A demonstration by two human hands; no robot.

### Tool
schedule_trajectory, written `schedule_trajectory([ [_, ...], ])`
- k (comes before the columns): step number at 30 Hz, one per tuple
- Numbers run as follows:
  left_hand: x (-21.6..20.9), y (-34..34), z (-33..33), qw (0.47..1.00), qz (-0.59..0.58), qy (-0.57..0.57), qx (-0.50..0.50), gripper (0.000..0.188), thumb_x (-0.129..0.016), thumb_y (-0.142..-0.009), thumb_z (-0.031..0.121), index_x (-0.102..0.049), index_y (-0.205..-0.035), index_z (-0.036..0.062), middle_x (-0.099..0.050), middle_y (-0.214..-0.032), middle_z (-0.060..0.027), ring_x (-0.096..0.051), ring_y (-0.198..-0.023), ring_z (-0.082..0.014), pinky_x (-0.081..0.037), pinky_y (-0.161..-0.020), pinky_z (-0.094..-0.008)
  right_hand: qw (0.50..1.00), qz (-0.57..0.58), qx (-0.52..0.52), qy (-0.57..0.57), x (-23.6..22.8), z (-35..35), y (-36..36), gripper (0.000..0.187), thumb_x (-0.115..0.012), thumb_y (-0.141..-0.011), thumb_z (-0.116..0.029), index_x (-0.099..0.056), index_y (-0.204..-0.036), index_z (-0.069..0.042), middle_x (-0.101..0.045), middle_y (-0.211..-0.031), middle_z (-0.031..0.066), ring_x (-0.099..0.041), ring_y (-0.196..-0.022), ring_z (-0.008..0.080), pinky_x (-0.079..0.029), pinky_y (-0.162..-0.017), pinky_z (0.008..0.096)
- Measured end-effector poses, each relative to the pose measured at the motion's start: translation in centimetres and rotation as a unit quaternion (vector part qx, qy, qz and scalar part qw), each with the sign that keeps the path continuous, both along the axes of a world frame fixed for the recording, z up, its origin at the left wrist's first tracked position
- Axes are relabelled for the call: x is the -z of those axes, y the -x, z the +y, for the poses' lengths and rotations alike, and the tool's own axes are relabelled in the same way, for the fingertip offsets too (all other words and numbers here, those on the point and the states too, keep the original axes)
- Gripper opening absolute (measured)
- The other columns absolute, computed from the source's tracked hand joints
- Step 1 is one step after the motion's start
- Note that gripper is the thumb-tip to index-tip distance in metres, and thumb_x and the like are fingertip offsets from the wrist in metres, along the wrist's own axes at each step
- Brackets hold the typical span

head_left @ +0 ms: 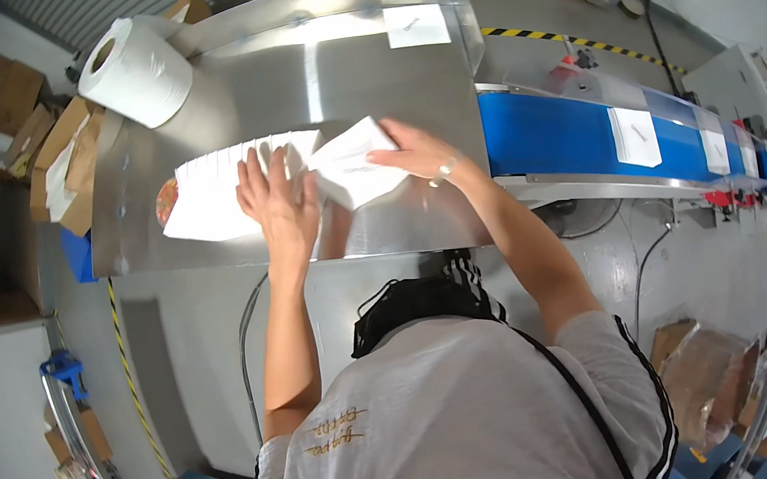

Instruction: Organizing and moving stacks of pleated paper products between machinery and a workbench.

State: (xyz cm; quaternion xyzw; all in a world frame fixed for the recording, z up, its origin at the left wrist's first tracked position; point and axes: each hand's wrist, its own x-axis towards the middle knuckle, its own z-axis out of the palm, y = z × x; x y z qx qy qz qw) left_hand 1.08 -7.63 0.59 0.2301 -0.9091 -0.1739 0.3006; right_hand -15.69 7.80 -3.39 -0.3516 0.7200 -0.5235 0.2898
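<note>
On the steel table (250, 90), a row of white flat packets (222, 200) stands packed face to face, with a reddish patterned piece (166, 203) at its left end. My left hand (281, 206) lies over the right part of this row, its fingers stretched and spread on the packets. A single white packet (355, 172) is pinched between the thumb and fingers of my right hand (415, 151), just right of the row and tilted. Its left edge comes close to my left fingers; whether they touch it I cannot tell.
A blue conveyor belt (546, 123) runs off to the right, carrying several white packets, one (634, 138) nearest. Another white packet (416, 26) lies at the table's far right corner. A big white roll (139, 77) stands far left, near an open cardboard box (71, 168).
</note>
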Motion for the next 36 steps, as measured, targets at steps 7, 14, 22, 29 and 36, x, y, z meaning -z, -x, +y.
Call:
schedule_trajectory([
  [7, 0.0, -0.7, -0.5, 0.999, 0.031, -0.009, 0.004, 0.030, -0.060, -0.077, -0.005, -0.067, -0.105, 0.0043, -0.051, -0.128, -0.0192, -0.040, -0.124, -0.0401, -0.033, -0.103, -0.0478, 0.891, 0.145, 0.399, -0.160, 7.0, 16.0, 9.5, 0.045, -0.061, -0.086, -0.044, -0.062, -0.099, -0.001, -0.065, -0.080, 0.0160, -0.059, -0.068, 0.0283, -0.048, -0.068, 0.0377],
  [14, -0.2, -0.2, -0.2, 0.998, 0.055, -0.017, 0.033, 0.033, -0.058, -0.072, -0.008, -0.069, -0.099, 0.0079, -0.052, -0.128, -0.0184, -0.039, -0.126, -0.0410, -0.025, -0.107, -0.0503, 0.885, 0.348, 0.264, -0.162, 2.5, 14.3, 8.4, 0.062, -0.074, -0.075, -0.028, -0.050, -0.127, -0.005, -0.060, -0.118, 0.0176, -0.056, -0.110, 0.0323, -0.043, -0.097, 0.0410],
  [22, -0.7, 0.0, 0.1, 0.999, -0.013, -0.024, 0.042, 0.033, -0.066, -0.072, 0.002, -0.067, -0.102, 0.0138, -0.040, -0.141, -0.0208, -0.024, -0.136, -0.0424, -0.012, -0.110, -0.0545, 0.953, 0.252, -0.169, -0.023, -0.3, -5.2, 0.8, 0.058, -0.072, -0.075, -0.030, -0.054, -0.123, -0.005, -0.042, -0.136, 0.0149, -0.044, -0.122, 0.0310, -0.040, -0.100, 0.0386],
  [29, 0.4, -0.6, -1.0, 0.998, 0.006, 0.022, -0.062, 0.039, -0.067, -0.076, 0.001, -0.063, -0.114, 0.0069, -0.049, -0.130, -0.0229, -0.041, -0.124, -0.0417, -0.031, -0.102, -0.0504, 0.990, -0.007, 0.141, -0.015, 1.1, 5.9, 2.1, 0.039, -0.065, -0.088, -0.030, -0.055, -0.108, 0.002, -0.063, -0.101, 0.0126, -0.058, -0.091, 0.0181, -0.046, -0.083, 0.0342],
  [36, 0.4, -0.3, -0.6, 0.997, 0.027, 0.035, -0.064, 0.031, -0.064, -0.077, -0.001, -0.067, -0.107, 0.0078, -0.055, -0.126, -0.0172, -0.045, -0.121, -0.0384, -0.034, -0.101, -0.0481, 0.812, 0.266, 0.391, -0.342, 3.8, 20.7, 8.5, 0.063, -0.065, -0.084, -0.042, -0.046, -0.126, 0.002, -0.053, -0.124, 0.0217, -0.052, -0.111, 0.0368, -0.042, -0.092, 0.0448],
])
